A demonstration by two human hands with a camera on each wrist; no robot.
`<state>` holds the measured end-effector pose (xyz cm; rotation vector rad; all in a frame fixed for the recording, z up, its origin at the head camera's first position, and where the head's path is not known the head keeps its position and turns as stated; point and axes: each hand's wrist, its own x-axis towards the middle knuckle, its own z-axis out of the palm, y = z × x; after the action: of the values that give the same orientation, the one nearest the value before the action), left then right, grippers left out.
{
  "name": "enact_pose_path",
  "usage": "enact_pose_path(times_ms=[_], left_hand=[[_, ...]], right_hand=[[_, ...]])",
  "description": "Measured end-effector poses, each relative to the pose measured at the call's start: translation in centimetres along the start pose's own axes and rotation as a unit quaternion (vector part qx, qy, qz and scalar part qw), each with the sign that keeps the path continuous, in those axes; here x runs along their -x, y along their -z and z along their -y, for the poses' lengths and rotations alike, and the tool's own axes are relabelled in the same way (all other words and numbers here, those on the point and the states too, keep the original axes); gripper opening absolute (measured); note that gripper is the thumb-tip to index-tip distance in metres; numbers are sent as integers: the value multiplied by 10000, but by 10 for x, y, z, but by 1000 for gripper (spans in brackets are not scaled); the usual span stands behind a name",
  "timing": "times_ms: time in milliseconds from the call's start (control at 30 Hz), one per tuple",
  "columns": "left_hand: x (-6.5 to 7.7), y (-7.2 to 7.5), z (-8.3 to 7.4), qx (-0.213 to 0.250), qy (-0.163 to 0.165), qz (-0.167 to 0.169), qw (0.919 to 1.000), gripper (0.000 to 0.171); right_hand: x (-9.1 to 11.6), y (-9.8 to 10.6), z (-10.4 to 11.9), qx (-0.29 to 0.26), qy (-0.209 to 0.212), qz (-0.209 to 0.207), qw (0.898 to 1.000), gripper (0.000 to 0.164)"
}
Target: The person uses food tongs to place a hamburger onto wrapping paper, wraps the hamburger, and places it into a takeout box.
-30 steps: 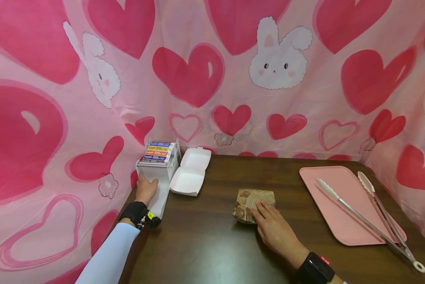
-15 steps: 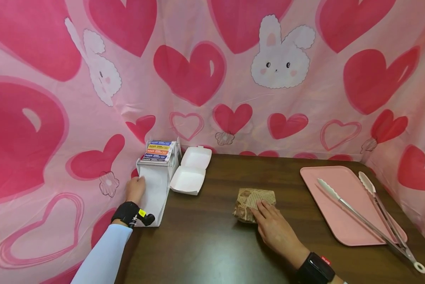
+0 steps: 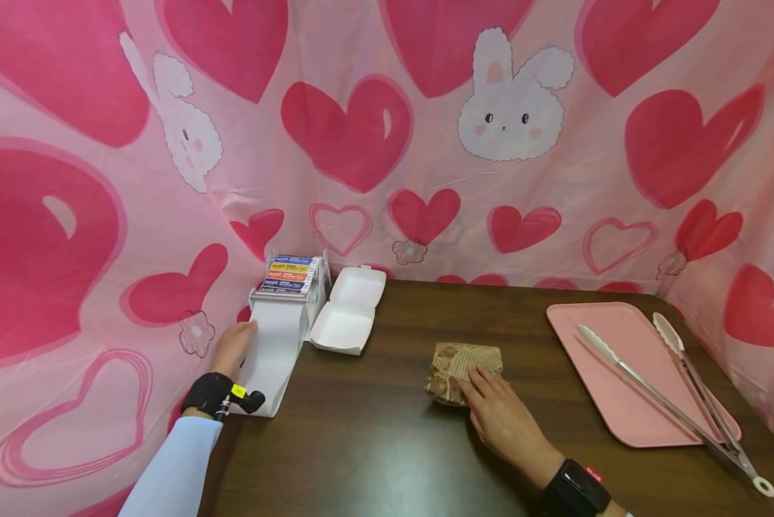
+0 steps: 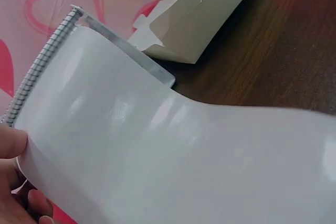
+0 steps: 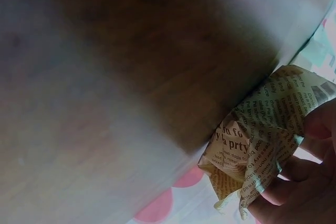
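At the left, my left hand [image 3: 234, 350] pinches the left edge of a long white paper strip [image 3: 276, 345] between thumb and curled fingers. The strip runs out from under the ridged bar of a roll dispenser [image 3: 288, 278] with coloured labels on top. In the left wrist view, the paper [image 4: 157, 150] bends smoothly, its near end out of frame. My right hand [image 3: 506, 424] rests with extended fingers on a small package [image 3: 450, 359] wrapped in brown newsprint-patterned paper on the dark table. In the right wrist view, the fingers lie along the printed wrapping [image 5: 262, 124].
An open white clamshell box [image 3: 344, 327] stands beside the dispenser. To the right lies a pink tray [image 3: 639, 345] with long metal tongs [image 3: 671, 409] across it, their ring end past the tray's edge. A heart-and-rabbit patterned curtain [image 3: 426, 143] encloses the table's back and sides.
My left hand has moved from over the paper strip to its left edge, then further left and slightly nearer. The strip's near end has swung left with it. My right hand stays on the package.
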<state>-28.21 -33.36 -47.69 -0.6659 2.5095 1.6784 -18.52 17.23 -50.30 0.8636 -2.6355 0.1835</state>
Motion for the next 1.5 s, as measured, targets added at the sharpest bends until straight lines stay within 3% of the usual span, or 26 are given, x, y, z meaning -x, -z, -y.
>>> enact_pose_path(times_ms=[333,600,1200,1367,1500], left_hand=[[4,4,0,-371,25,300,9989,73],[3,7,10,-519,-48,489,9974,73],[5,8,21,-726,-144,637,9952,70],[2,4,23,-1076,-500,345,9923,62],[-9,-3,24,-1380,-1015,-538,9837,50]], right_hand=[[-1,0,1,-3,128,-204,9997,49],[-2,-3,0,26,186,-183,9997,50],[-2,2,1,-6,117,-65,9999,49],[-2,1,2,16,92,-52,9999,48],[-1,1,2,28,62,-47,10000,48]])
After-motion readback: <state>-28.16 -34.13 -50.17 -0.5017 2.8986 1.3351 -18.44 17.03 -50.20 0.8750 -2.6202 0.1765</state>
